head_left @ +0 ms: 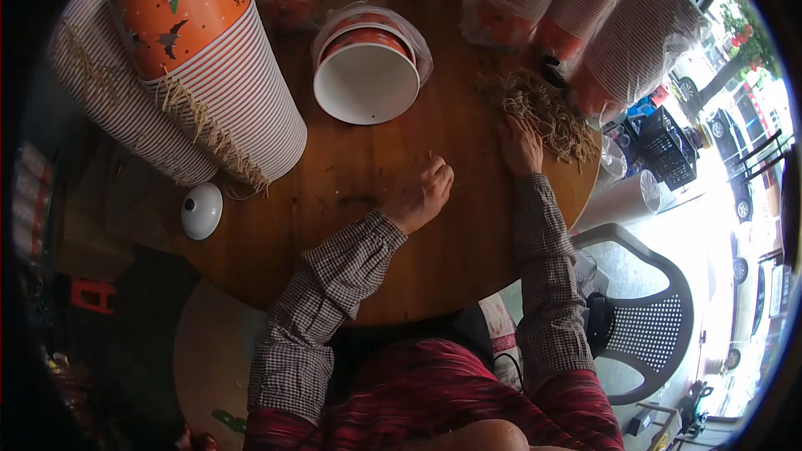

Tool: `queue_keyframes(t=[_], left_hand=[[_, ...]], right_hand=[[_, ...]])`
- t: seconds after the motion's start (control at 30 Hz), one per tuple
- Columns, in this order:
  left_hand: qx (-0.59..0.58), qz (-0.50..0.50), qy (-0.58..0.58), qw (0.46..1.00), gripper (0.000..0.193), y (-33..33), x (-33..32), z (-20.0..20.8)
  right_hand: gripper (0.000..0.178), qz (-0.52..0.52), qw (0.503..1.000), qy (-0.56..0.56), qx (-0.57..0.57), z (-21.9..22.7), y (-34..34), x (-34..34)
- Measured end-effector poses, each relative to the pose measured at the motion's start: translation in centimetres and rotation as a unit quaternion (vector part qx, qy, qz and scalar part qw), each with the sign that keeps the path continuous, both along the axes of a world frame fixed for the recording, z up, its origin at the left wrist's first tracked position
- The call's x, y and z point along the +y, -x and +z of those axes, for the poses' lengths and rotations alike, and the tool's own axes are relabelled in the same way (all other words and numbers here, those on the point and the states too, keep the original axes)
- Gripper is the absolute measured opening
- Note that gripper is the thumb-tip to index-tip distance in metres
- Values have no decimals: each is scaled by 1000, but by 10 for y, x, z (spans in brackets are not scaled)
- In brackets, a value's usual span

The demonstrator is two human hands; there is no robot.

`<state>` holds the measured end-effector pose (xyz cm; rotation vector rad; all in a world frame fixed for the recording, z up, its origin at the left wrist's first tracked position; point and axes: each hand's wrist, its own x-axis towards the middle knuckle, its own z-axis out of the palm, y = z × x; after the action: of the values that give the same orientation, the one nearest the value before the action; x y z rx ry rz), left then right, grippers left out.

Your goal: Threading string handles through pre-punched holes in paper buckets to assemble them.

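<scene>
My left hand [422, 195] is closed in a pinch above the middle of the wooden table, and a thin straw-coloured strand of twine [431, 154] pokes out above its fingers. My right hand [522, 149] lies at the near left edge of a loose pile of twine pieces [551, 110], its fingers stretched out. Beyond my left hand, a few nested paper buckets [366, 83] lie tipped with the white open mouth toward me, partly wrapped in clear plastic. At the left leans a tall stack of orange-and-white paper buckets [225, 75] with twine handles along its side.
Another bucket stack [125, 108] stands at the far left, with a white domed lid [202, 210] near the table's left edge. Plastic-wrapped stacks [631, 33] line the back right. A grey plastic chair [643, 317] stands right of the round table [334, 192].
</scene>
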<state>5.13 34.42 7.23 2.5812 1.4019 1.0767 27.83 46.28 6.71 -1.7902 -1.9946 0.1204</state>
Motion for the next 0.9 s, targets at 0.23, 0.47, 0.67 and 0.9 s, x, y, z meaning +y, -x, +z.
queue_keyframes(t=[0.23,0.47,0.67,0.9], left_hand=[[-3,8,64,998,17,-15,3,2],[-48,-67,160,984,13,-13,-9,6],[-175,-158,168,957,11,-17,-38,20],[-249,-123,-149,949,11,22,-57,53]], right_hand=[[53,5,1000,-17,-19,-10,-5,6],[50,-5,1000,-24,0,-4,-1,8],[48,-20,1000,-12,9,-2,-11,25],[46,-50,998,-43,0,-9,-37,53]])
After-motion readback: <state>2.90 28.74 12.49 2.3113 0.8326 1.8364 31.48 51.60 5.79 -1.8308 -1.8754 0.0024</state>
